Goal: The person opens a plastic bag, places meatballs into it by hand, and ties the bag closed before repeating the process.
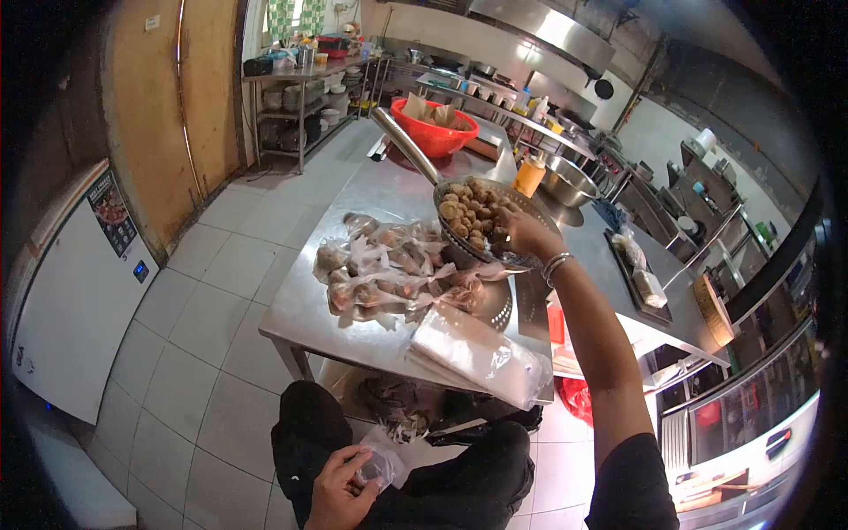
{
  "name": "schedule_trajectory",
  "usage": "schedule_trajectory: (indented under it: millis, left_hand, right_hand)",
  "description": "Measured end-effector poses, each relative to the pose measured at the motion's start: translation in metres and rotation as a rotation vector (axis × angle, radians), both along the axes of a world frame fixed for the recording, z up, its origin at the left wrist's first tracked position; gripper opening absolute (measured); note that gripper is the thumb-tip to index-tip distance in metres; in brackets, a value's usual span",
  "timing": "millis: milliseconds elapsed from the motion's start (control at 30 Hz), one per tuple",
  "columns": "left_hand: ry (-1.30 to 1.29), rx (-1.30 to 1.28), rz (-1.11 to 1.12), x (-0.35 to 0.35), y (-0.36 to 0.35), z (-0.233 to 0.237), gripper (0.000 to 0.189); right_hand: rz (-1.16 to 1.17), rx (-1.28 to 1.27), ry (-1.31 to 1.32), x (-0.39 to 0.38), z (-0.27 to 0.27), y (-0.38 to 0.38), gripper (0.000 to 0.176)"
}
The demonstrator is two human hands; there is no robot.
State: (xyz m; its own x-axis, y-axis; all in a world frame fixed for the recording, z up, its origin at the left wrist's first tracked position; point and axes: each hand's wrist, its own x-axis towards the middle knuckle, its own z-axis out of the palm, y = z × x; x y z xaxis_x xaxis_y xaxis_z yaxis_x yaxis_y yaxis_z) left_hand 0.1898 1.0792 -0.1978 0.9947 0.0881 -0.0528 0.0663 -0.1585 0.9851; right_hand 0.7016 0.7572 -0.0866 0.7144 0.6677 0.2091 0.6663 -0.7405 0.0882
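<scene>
My left hand (pixel 343 486), low over my lap, is closed on a clear plastic bag (pixel 385 459). My right hand (pixel 532 235) reaches into a long-handled metal strainer (pixel 413 148) full of brown meatballs (pixel 471 208). Its fingers are bent together among the meatballs, with the fingertips partly hidden. Several knotted clear bags (pixel 375 274) with brown contents lie in a pile beside the strainer on the steel table (pixel 300 309). Nearer to me, a flat stack of empty plastic bags (pixel 473 349) rests at the table's front edge.
Farther back on the table stands a red plastic basin (pixel 433 132). An orange-filled bottle (pixel 529 177) and a large steel bowl (pixel 568 181) are behind the strainer. A black tray (pixel 638 274) lies on the right-hand counter. At left stands a white freezer (pixel 84 300).
</scene>
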Motion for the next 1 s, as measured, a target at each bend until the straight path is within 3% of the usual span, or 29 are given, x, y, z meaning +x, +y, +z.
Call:
schedule_trajectory:
  millis: [200,267,333,367,400,567,633,700,767,833,867,900,967,1000]
  left_hand:
    - [-0.047,0.045,0.002,0.003,-0.006,0.004,0.044]
    - [-0.072,0.108,-0.013,0.005,-0.004,0.010,0.044]
    - [-0.096,0.173,-0.033,0.005,-0.003,0.011,0.044]
    - [-0.089,0.119,0.003,0.005,-0.004,0.007,0.038]
    - [-0.081,0.065,0.039,0.006,-0.006,0.003,0.032]
    - [-0.030,0.005,-0.018,0.016,-0.007,-0.011,0.042]
    - [-0.002,-0.019,-0.013,0.015,-0.012,-0.013,0.042]
    - [-0.037,-0.091,0.040,0.024,-0.020,-0.012,0.039]
    - [-0.038,-0.093,0.017,0.028,-0.026,-0.017,0.040]
    - [-0.049,-0.098,-0.010,0.032,-0.033,-0.020,0.041]
    - [-0.049,-0.115,-0.027,0.034,-0.037,-0.022,0.043]
    - [-0.047,-0.131,-0.041,0.034,-0.039,-0.023,0.045]
    - [-0.070,-0.064,-0.063,0.037,-0.042,-0.019,0.046]
    - [-0.099,0.003,-0.086,0.036,-0.044,-0.019,0.048]
  right_hand:
    - [-0.134,-0.019,0.094,-0.030,0.027,0.016,0.073]
    - [-0.066,-0.148,0.270,-0.011,0.025,0.011,0.059]
    - [-0.171,-0.155,0.212,-0.022,0.018,0.013,0.052]
    - [-0.282,-0.167,0.146,-0.023,0.013,0.010,0.046]
    - [-0.249,-0.330,0.183,0.007,0.000,-0.003,0.040]
    - [-0.272,-0.354,0.221,-0.024,0.043,0.005,0.034]
    - [-0.218,0.223,0.322,-0.044,0.060,-0.002,0.028]
    - [-0.079,0.726,0.444,-0.113,0.081,0.021,0.030]
    - [0.094,0.855,0.670,-0.200,0.100,0.040,0.047]
    - [0.266,1.035,1.013,-0.271,0.072,0.042,0.050]
    - [0.229,1.006,1.046,-0.314,0.063,0.050,0.056]
    - [0.066,0.819,1.143,-0.344,0.054,0.052,0.055]
    - [0.212,0.743,1.134,-0.379,0.014,0.067,0.049]
    - [0.153,0.728,1.147,-0.394,-0.009,0.073,0.048]
